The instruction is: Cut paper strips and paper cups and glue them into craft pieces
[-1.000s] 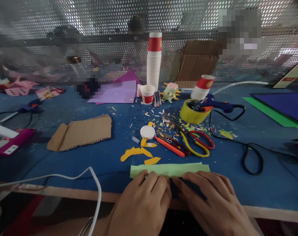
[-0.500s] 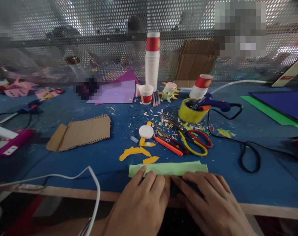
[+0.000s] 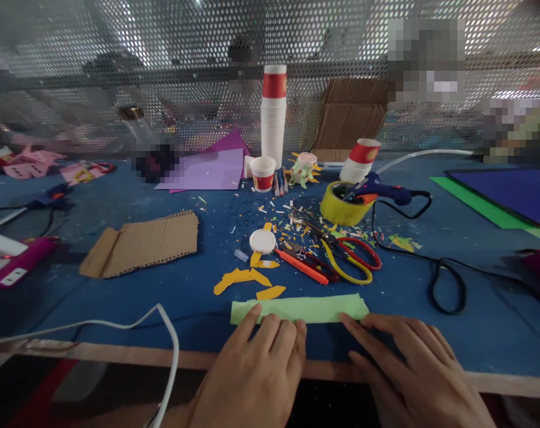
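Note:
A long light-green paper strip (image 3: 314, 309) lies flat near the table's front edge. My left hand (image 3: 261, 368) presses its fingertips on the strip's left part, fingers bent and side by side. With its fingers apart, my right hand (image 3: 408, 362) touches the strip's lower right edge with a fingertip. Orange paper pieces (image 3: 270, 292) lie just beyond the strip. Past them are a red pen (image 3: 303, 266), scissors with yellow and red handles (image 3: 357, 270) and a white lid (image 3: 262, 241).
Corrugated cardboard (image 3: 151, 244) lies left. A glue gun (image 3: 386, 190) rests on yellow tape (image 3: 341, 208), its black cable (image 3: 448, 261) running right. Stacked paper cups (image 3: 273, 119) stand at the back. A white cable (image 3: 174, 345) crosses the front edge at left.
My right hand has moved right along the strip, away from my left hand, uncovering more of the strip's lower edge. The whole view has shifted slightly.

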`<state>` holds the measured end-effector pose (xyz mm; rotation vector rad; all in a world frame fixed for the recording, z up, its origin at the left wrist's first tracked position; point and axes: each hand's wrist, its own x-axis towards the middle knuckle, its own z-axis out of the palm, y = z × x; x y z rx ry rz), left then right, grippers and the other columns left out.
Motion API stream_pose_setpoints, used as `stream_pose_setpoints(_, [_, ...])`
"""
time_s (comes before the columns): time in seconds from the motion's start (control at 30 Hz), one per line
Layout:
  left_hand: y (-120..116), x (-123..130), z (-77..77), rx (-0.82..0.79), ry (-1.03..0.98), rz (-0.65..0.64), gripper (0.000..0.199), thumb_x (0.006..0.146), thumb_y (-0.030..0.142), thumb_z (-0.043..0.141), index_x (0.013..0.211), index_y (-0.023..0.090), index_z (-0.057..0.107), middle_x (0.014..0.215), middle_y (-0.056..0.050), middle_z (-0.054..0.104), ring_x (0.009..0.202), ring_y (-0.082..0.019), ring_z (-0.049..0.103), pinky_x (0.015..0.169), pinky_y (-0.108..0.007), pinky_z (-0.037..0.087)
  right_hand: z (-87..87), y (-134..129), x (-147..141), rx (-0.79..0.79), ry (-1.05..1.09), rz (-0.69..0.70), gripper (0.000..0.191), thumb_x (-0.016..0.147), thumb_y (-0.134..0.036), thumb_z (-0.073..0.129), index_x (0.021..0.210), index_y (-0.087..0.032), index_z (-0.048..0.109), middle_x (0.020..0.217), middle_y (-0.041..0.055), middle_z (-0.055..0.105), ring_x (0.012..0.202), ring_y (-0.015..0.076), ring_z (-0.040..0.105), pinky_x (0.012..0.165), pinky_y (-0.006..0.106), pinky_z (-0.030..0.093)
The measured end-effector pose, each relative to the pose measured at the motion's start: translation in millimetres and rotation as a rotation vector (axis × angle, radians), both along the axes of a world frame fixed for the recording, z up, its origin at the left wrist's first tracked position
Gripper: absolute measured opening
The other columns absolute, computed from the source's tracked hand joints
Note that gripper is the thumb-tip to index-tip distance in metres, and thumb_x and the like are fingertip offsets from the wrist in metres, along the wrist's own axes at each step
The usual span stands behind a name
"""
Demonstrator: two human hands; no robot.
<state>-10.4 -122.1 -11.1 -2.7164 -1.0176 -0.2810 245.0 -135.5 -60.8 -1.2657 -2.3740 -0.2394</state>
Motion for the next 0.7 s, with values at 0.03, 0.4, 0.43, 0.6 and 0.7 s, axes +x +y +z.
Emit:
stream_pose_setpoints(0.03, [-0.4, 0.0, -0.4, 0.006, -0.005, 0.005, 0.037, 0.093, 0.016, 0.043, 0.121, 0.009, 0.066, 0.089, -0.008, 0.071, 0.085, -0.024, 0.060, 0.090, -0.041, 0.046, 0.1, -0.4, 2.3, 0.001, 0.004, -0.008, 0.038, 0.097, -0.031, 0.053, 0.132, -0.020, 0.063, 0.106, 0.0110, 0.068, 0.095, 0.0249, 0.063, 0.079, 0.038, 0.051])
stream_pose_setpoints(0.4, [-0.7, -1.7, -7.7, 0.056, -0.047, 0.020, 0.036, 0.095, 0.011, 0.040, 0.120, 0.011, 0.065, 0.085, -0.005, 0.069, 0.078, -0.021, 0.062, 0.080, -0.038, 0.050, -2.1, -1.2, 12.6, 0.066, 0.045, -0.040, 0.033, 0.099, -0.031, 0.048, 0.124, -0.019, 0.066, 0.105, 0.0124, 0.063, 0.093, 0.0253, 0.060, 0.076, 0.039, 0.051])
stream_pose_setpoints(0.43, [-1.3, -1.7, -8.0, 0.056, -0.055, 0.030, 0.036, 0.095, 0.010, 0.039, 0.120, 0.011, 0.065, 0.084, -0.004, 0.069, 0.077, -0.020, 0.061, 0.078, -0.038, 0.050, -2.9, -1.4, 13.0, 0.052, 0.054, -0.042, 0.034, 0.099, -0.032, 0.048, 0.125, -0.019, 0.065, 0.106, 0.0125, 0.063, 0.094, 0.0254, 0.060, 0.076, 0.039, 0.052])
stream_pose_setpoints(0.6, [-2.2, -0.5, -4.7, 0.048, -0.071, 0.049, 0.032, 0.098, 0.009, 0.041, 0.119, 0.013, 0.065, 0.082, -0.003, 0.068, 0.075, -0.018, 0.059, 0.073, -0.035, 0.048, -5.1, -2.7, 15.8, -0.013, 0.113, -0.052, 0.037, 0.098, -0.031, 0.049, 0.132, -0.020, 0.059, 0.110, 0.0121, 0.062, 0.099, 0.0263, 0.059, 0.080, 0.041, 0.051])
stream_pose_setpoints(0.7, [-0.1, 0.0, -3.2, 0.054, -0.087, 0.048, 0.030, 0.099, 0.010, 0.041, 0.115, 0.014, 0.067, 0.081, -0.003, 0.067, 0.073, -0.018, 0.059, 0.072, -0.036, 0.048, -4.9, -0.9, 15.6, -0.041, 0.171, -0.100, 0.040, 0.099, -0.034, 0.049, 0.136, -0.020, 0.055, 0.111, 0.0116, 0.063, 0.103, 0.0276, 0.059, 0.083, 0.042, 0.051])
